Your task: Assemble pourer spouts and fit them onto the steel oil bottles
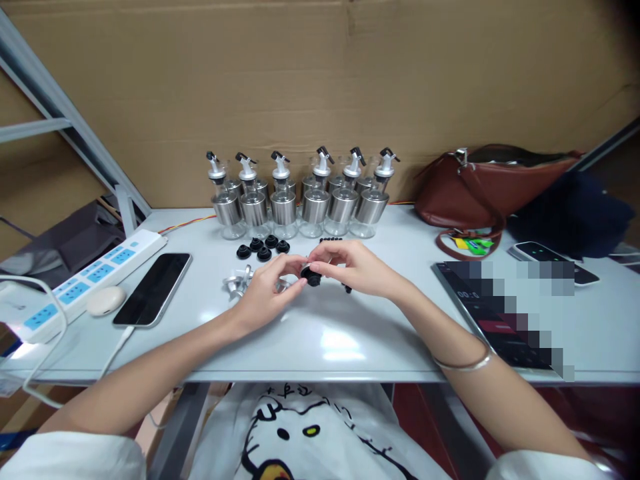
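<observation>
My left hand and my right hand meet over the middle of the pale table. Both pinch a small black round cap between their fingertips. Just behind the hands lie several loose black caps, a few small black pieces and some silver spout parts. A row of several glass and steel dispenser bottles with silver pour spouts stands at the back.
A white power strip, a white oval case and a charging phone lie at the left. A tablet, a second phone and a brown bag sit at the right. Cardboard forms the back wall.
</observation>
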Tool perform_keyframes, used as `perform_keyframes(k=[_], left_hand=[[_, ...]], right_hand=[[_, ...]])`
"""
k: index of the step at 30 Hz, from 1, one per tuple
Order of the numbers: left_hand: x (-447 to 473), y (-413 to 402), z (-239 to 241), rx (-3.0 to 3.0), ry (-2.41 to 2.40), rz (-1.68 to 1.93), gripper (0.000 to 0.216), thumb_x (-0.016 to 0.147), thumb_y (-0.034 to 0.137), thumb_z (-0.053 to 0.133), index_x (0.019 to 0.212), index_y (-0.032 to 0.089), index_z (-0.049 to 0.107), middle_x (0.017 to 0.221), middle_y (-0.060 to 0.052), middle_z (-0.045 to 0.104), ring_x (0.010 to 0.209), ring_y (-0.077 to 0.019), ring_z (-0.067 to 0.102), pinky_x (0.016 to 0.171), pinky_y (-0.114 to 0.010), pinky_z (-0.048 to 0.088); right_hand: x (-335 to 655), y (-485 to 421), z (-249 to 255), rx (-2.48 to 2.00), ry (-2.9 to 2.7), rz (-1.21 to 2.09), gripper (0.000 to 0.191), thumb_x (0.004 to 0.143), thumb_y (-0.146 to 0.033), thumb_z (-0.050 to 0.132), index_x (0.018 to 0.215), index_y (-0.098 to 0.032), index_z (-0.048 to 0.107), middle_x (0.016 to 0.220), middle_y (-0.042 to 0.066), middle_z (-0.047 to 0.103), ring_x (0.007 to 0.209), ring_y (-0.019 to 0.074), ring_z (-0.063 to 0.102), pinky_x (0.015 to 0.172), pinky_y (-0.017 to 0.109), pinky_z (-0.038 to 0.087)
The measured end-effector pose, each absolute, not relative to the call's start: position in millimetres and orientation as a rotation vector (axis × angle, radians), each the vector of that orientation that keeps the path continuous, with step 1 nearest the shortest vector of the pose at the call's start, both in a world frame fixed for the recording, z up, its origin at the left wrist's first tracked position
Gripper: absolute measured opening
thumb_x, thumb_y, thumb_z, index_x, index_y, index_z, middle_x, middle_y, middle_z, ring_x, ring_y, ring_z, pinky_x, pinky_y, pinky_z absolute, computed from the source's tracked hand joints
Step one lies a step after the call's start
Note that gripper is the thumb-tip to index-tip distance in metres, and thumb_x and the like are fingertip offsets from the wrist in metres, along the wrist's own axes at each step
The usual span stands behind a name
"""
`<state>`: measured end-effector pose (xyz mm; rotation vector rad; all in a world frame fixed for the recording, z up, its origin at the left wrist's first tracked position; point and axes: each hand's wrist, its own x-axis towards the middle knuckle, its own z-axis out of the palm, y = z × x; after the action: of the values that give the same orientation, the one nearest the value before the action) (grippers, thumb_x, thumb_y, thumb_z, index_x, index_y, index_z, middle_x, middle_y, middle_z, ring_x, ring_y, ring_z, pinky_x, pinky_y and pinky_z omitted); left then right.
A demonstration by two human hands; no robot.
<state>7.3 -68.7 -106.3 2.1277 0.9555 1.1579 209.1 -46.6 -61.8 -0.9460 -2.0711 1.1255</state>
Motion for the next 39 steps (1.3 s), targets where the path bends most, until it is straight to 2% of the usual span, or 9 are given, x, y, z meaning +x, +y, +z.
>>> perform_keyframes(k=[4,6,13,18,21,25,28,34,39], left_hand=[[7.5,-66.2,-110.9,2.021,0.924,1.303,0.021,0.086,0.021,0.059,0.106,0.019,0.057,0.103,-0.007,0.063,0.098,-0.0163,0.065,0.091,-0.032,0.054],[7.2,-65.4,-111.6,2.001,0.928,1.333,0.019,0.086,0.021,0.06,0.104,0.018,0.056,0.102,-0.006,0.062,0.098,-0.0159,0.064,0.093,-0.032,0.053],[7.6,-66.8,-106.1,2.027,0.876,1.331,0.018,0.085,0.02,0.057,0.103,0.017,0.056,0.1,-0.007,0.061,0.095,-0.0151,0.064,0.091,-0.03,0.054],[9.3,-68.7,-103.3,1.91,0.89,1.223,0.02,0.083,0.022,0.061,0.1,0.018,0.052,0.088,-0.004,0.064,0.077,-0.0122,0.063,0.07,-0.024,0.053],[10.3,-71.4,-101.6,1.793,0.855,1.152,0.023,0.081,0.023,0.063,0.098,0.018,0.048,0.086,-0.003,0.063,0.078,-0.0122,0.062,0.068,-0.022,0.051],[10.1,-74.4,-98.3,1.707,0.788,1.049,0.023,0.082,0.028,0.062,0.094,0.019,0.045,0.09,-0.003,0.06,0.079,-0.0118,0.06,0.071,-0.023,0.049],[10.4,-75.2,-96.0,1.666,0.803,1.007,0.023,0.081,0.028,0.062,0.091,0.019,0.043,0.089,-0.001,0.056,0.078,-0.0113,0.059,0.071,-0.023,0.047],[12.2,-76.3,-95.1,1.66,0.847,0.99,0.027,0.076,0.02,0.059,0.088,0.022,0.035,0.085,0.004,0.045,0.065,-0.0059,0.049,0.065,-0.022,0.044],[9.5,-73.7,-99.8,1.744,0.835,0.981,0.031,0.074,0.017,0.056,0.079,0.023,0.026,0.079,0.005,0.04,0.065,-0.0068,0.041,0.063,-0.022,0.039]], right_hand=[[209.5,-49.7,-58.8,-0.862,-2.026,1.162,0.024,0.075,-0.023,0.064,0.097,-0.018,0.056,0.1,0.006,0.061,0.08,0.0135,0.06,0.067,0.026,0.05],[209.0,-50.7,-58.9,-0.834,-2.01,1.182,0.028,0.071,-0.019,0.064,0.096,-0.019,0.053,0.104,0.005,0.057,0.082,0.013,0.06,0.069,0.026,0.051],[208.5,-50.3,-61.1,-0.822,-1.991,1.222,0.026,0.072,-0.023,0.066,0.093,-0.019,0.052,0.091,0.002,0.058,0.078,0.0122,0.059,0.073,0.028,0.051],[209.8,-51.3,-60.7,-0.864,-2.041,1.307,0.026,0.075,-0.021,0.061,0.098,-0.019,0.049,0.077,0.001,0.063,0.075,0.0145,0.061,0.073,0.03,0.048],[208.9,-52.5,-62.7,-0.852,-2.054,1.424,0.026,0.077,-0.019,0.056,0.1,-0.02,0.043,0.074,-0.001,0.063,0.069,0.0136,0.062,0.069,0.029,0.047],[206.3,-53.0,-65.3,-0.879,-2.121,1.4,0.026,0.075,-0.018,0.053,0.098,-0.021,0.04,0.067,-0.006,0.055,0.057,0.0095,0.05,0.058,0.024,0.038],[205.7,-52.1,-65.7,-0.911,-2.181,1.307,0.025,0.075,-0.021,0.052,0.098,-0.021,0.042,0.064,-0.007,0.049,0.056,0.0084,0.039,0.055,0.023,0.032],[204.2,-51.9,-67.8,-0.927,-2.224,1.272,0.027,0.075,-0.024,0.053,0.1,-0.02,0.045,0.062,-0.008,0.043,0.056,0.0093,0.037,0.056,0.024,0.032],[196.8,-57.0,-72.1,-0.917,-2.255,1.19,0.027,0.074,-0.025,0.054,0.097,-0.021,0.042,0.056,-0.011,0.036,0.053,0.0086,0.032,0.052,0.022,0.029]])
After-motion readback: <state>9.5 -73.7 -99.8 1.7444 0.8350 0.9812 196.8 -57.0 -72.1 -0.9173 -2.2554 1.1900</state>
